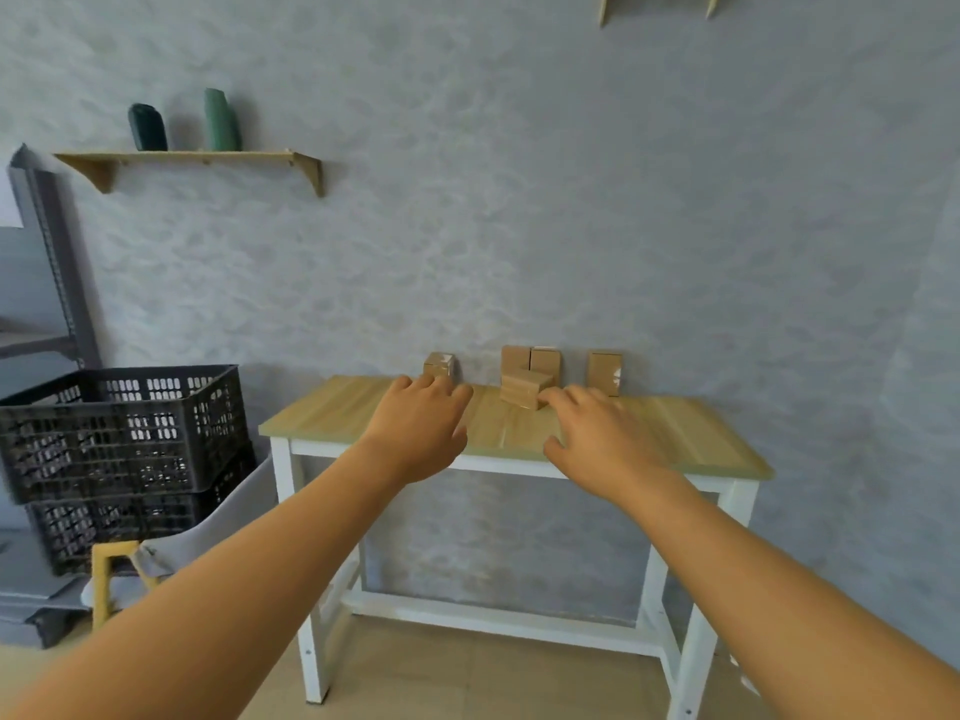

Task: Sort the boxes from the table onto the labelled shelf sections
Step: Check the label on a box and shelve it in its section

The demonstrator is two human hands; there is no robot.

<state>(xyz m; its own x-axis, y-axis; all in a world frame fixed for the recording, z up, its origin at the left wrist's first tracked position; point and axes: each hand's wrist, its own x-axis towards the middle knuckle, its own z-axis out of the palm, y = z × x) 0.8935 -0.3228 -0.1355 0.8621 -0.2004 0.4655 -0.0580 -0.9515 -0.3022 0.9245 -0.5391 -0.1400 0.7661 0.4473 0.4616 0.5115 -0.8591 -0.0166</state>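
Both arms are stretched forward over a wooden table (675, 433) with white legs. The left hand (421, 428) is held with the fingers spread and relaxed, and nothing is gripped in it. Its fingertips are seen just in front of a small cardboard box (440, 365) at the far edge of the table, but whether the box is touched cannot be told. The right hand (597, 433) is also open and empty, and its fingertips are close beside a box lying flat (525, 389) in the middle of the table.

Behind the flat box, two upright boxes (531, 363) are placed side by side against the wall, and one more upright box (604, 374) is standing a little apart on the right. All five boxes are on the table, so it is judged that the sorting is at the pick-up step (no box is lifted yet).

A grey metal shelf unit (47, 252) is partly seen at the left edge, beside stacked black crates (124, 428); its labels cannot be read from here.

For the next move, the fingers should be closed around the nearest boxes, probably one in each hand. Then the label on each box must be checked, and a turn to the left would be needed to reach the shelf.
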